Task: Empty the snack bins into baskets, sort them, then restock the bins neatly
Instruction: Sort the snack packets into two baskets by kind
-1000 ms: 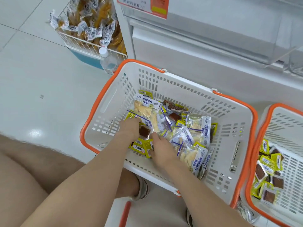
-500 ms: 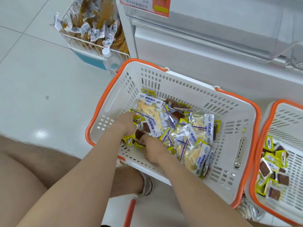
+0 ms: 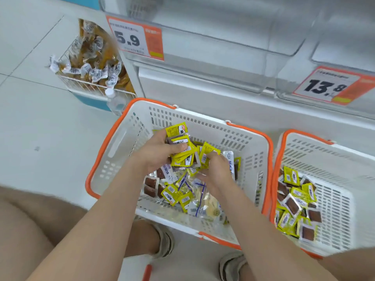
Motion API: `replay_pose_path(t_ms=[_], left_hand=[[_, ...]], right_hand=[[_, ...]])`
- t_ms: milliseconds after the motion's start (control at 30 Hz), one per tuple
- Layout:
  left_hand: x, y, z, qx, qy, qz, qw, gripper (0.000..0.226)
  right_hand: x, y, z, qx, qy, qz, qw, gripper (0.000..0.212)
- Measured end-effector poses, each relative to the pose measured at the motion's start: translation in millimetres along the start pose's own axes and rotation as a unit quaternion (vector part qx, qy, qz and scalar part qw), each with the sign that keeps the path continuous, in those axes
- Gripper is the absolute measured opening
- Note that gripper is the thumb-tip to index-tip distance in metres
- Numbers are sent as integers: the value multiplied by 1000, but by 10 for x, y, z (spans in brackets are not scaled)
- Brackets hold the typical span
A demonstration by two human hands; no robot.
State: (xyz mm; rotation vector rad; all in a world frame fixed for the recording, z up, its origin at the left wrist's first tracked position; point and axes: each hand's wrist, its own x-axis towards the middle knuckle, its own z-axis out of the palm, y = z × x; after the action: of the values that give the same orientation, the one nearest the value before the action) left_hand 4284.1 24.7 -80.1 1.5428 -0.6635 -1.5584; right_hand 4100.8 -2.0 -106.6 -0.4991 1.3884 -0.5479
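Note:
A white basket with an orange rim (image 3: 119,136) sits on the floor in front of me, holding mixed snack packets: yellow ones with brown squares and clear ones with blue print (image 3: 199,196). My left hand (image 3: 156,153) is raised above the basket, shut on a stack of yellow packets (image 3: 180,147). My right hand (image 3: 215,171) is beside it, fingers pinching a yellow packet (image 3: 207,155) at the stack's right edge. A second white basket (image 3: 332,165) at the right holds only yellow and brown packets (image 3: 294,205).
Clear plastic shelf bins (image 3: 223,43) with price tags 5.9 (image 3: 135,38) and 13.8 (image 3: 326,86) hang above the baskets. A wire basket of orange snack bags (image 3: 91,63) and a water bottle (image 3: 115,100) stand at the left. My knees and shoes are below.
Both hands have lifted out of the pile with a stack of yellow packets gathered in the left hand. The camera has tilted up, showing the shelf bins and price tags.

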Motion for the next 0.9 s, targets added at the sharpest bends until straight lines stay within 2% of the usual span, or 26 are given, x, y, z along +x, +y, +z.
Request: replay_pose_path(t_ms=[67, 133, 233, 300, 367, 467, 533, 633, 667, 733, 767, 833, 900], left_hand=[[-51, 82, 268, -33, -8, 18, 999, 42], [-117, 167, 584, -28, 1, 45, 999, 41], [-243, 246, 1140, 52, -17, 97, 994, 48], [-300, 229, 1535, 109, -41, 124, 985, 49], [-339, 195, 1938, 134, -67, 118, 982, 44], [-349, 91, 2545, 132, -117, 63, 982, 43], [-369, 13, 2913, 151, -149, 43, 976, 47], [-404, -42, 3291, 179, -181, 12, 967, 50], [-397, -29, 3322, 223, -177, 25, 958, 48], [-359, 26, 3229, 333, -138, 115, 926, 36], [-353, 47, 3110, 354, -114, 165, 913, 31], [-358, 43, 2780, 339, -72, 238, 907, 28], [-317, -94, 2314, 339, -10, 245, 909, 28]], right_hand=[[-137, -231, -182, 60, -49, -12, 997, 35], [-266, -429, -401, 67, -65, -48, 994, 28], [-383, -658, -776, -42, 17, -154, 987, 21], [-444, -784, -1083, -150, 49, -185, 970, 31], [-553, -928, -1451, -242, 77, -168, 952, 38], [-785, -1156, -2009, -341, 103, -93, 930, 18], [-833, -1192, -2357, -347, 148, -61, 924, 14], [-777, -1054, -2675, -323, 202, -51, 923, 20], [-775, -1007, -2711, -340, 213, -55, 914, 22], [-844, -963, -2685, -397, 226, -81, 886, 22], [-859, -958, -2641, -412, 233, -118, 873, 21], [-858, -949, -2491, -401, 238, -218, 858, 23], [-870, -919, -2215, -376, 213, -299, 851, 24]])
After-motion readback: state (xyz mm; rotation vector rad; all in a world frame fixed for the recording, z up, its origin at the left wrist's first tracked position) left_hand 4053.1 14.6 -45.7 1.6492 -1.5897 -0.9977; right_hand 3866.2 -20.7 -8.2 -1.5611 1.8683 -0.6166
